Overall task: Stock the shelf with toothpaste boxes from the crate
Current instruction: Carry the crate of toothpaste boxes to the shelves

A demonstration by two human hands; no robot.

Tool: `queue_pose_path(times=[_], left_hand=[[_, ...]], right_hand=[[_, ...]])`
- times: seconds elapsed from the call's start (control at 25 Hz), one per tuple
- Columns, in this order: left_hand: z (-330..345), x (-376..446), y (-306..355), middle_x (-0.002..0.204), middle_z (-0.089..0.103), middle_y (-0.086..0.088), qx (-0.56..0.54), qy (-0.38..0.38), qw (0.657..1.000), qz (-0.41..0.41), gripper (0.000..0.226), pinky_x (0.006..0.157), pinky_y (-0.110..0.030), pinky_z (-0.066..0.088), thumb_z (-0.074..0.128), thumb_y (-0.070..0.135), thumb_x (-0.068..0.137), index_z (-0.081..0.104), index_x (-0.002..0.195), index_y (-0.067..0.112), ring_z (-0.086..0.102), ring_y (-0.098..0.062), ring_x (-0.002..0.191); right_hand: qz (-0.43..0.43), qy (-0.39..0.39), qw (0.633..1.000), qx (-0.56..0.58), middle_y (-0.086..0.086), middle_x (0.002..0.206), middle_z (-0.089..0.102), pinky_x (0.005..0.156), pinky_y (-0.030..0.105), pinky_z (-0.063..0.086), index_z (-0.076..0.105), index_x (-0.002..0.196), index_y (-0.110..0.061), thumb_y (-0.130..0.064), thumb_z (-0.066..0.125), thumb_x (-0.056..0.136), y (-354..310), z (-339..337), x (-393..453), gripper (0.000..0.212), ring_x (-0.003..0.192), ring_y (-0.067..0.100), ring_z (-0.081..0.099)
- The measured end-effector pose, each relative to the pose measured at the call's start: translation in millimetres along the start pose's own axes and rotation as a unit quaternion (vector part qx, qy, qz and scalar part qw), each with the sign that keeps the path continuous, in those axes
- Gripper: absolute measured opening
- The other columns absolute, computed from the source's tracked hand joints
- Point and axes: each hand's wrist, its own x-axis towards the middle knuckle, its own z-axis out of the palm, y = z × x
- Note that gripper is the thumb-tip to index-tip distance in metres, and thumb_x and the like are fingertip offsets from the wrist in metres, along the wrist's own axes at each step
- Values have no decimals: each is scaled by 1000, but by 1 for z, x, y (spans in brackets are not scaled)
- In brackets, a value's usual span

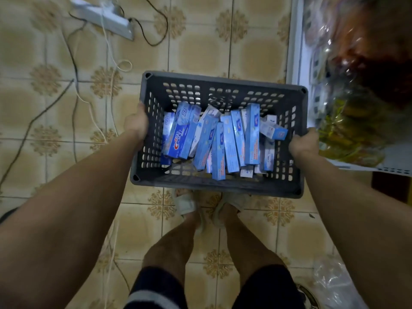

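A dark grey perforated plastic crate (223,89) hangs in front of me above the tiled floor. Several blue and white toothpaste boxes (227,141) lie jumbled inside it, some leaning on each other. My left hand (136,123) grips the crate's left rim, fingers curled over the edge. On the opposite side my right hand (304,143) grips the right rim. The white shelf (396,166) stands at the right edge, just beyond the crate.
Goods in clear plastic wrap (356,97), yellow and dark red, fill the shelf at right. A white power strip (102,16) with several black and white cables lies on the floor at upper left. My feet in pale slippers (187,205) stand under the crate.
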Motion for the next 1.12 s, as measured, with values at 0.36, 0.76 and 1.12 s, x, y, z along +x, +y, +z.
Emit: queue_pose_path(times=[0.36, 0.76, 1.12], left_hand=[[-192, -202, 163, 62, 49, 1, -75, -15, 991, 108, 51, 44, -22, 41, 26, 57, 97, 55, 91, 16, 48, -13, 46], [-325, -348, 325, 68, 59, -19, -124, 1, 962, 243, 68, 54, -17, 39, 26, 56, 93, 54, 79, -4, 45, -22, 55], [-296, -359, 439, 60, 41, 1, -146, 22, 947, 285, 45, 49, -26, 29, 25, 48, 98, 44, 71, 18, 35, -14, 50]], right_hand=[[-53, -34, 989, 137, 16, 114, 64, 92, 49, 53, 55, 118, -10, -14, 53, 80, -151, -218, -171, 39, 103, 36, 63], [-209, 17, 955, 211, 19, 103, 62, 76, 39, 49, 57, 105, -6, -17, 54, 78, -335, -399, -276, 29, 96, 36, 62], [-232, 8, 932, 278, 15, 114, 60, 79, 35, 45, 53, 133, -9, -6, 51, 89, -431, -447, -219, 44, 101, 32, 58]])
